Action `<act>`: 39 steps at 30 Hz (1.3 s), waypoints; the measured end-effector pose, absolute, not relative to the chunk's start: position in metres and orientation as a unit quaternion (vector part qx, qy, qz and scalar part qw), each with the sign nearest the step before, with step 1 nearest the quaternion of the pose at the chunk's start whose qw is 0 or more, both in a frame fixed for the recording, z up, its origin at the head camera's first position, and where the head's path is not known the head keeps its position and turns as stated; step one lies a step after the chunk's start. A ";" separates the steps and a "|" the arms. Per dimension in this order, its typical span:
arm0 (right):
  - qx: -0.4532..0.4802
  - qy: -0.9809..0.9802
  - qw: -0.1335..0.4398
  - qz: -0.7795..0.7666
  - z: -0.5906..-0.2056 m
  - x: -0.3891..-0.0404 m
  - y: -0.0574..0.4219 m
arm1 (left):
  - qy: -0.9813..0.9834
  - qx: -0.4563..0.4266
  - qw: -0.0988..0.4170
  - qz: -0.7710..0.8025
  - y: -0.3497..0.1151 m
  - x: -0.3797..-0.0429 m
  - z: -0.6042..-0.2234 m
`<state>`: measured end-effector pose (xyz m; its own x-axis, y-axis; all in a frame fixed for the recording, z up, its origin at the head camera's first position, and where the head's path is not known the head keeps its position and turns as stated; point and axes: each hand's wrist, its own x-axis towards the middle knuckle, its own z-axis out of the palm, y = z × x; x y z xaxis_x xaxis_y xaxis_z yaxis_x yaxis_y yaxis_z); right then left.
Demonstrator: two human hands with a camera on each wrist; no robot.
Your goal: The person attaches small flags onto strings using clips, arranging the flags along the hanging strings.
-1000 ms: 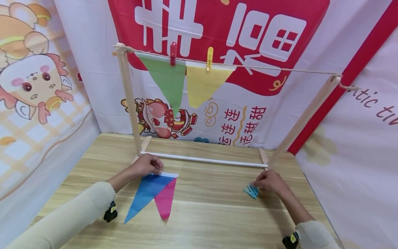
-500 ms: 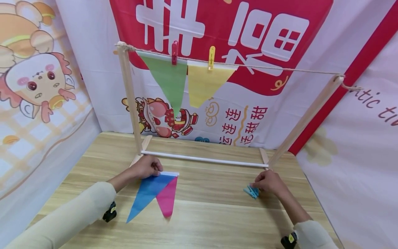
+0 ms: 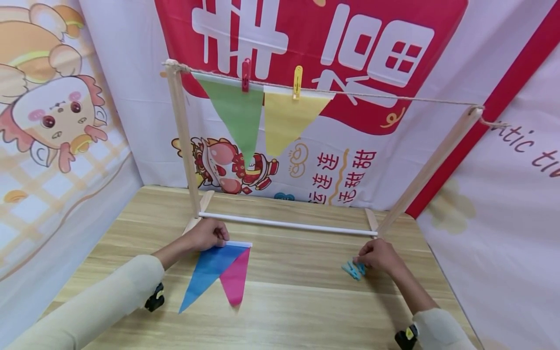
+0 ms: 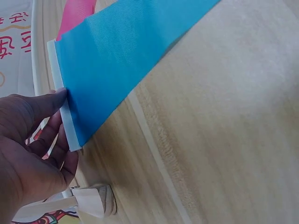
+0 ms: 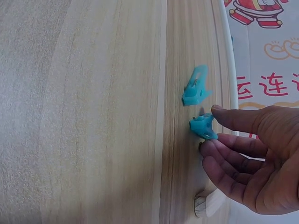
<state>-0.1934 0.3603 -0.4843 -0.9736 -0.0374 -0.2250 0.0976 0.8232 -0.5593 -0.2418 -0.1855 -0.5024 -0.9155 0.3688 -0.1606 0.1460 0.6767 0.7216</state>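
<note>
Rope [image 3: 393, 97] ran between the tops of two wooden posts [image 3: 183, 141] in the head view, with a green pennant [image 3: 238, 112] hung by a red clip [image 3: 246, 75] and a yellow pennant [image 3: 290, 119] by a yellow clip [image 3: 297, 82]. Lower down, the left hand [image 3: 205, 236] had the white top edge of a blue pennant [image 3: 210, 267], which partly covered a pink pennant [image 3: 236, 282], both near the left post's foot. Across the tabletop [image 3: 288, 316], the right hand [image 3: 380, 255] was at a pair of teal clips [image 3: 351, 270] near the other post's foot.

Left wrist view: thumb sat on one side of that white edge, fingers behind, so it was pinching the blue pennant. Couldn't tell if the pink one was caught too.

Right wrist view: thumb and fingertips were pinching one teal clip [image 5: 203, 126], and its twin [image 5: 195, 88] was just beside it, not touching.
</note>
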 end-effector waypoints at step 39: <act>-0.054 0.957 0.149 -0.242 -0.572 -0.270 0.433 | 0.880 0.234 0.189 0.367 -0.189 -0.256 -0.456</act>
<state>-0.2698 0.4333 -0.5719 -0.9499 -0.1750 -0.2591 -0.0309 0.8772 -0.4792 -0.2559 -0.1887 -0.4562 -0.8191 0.5505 -0.1614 0.2728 0.6213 0.7346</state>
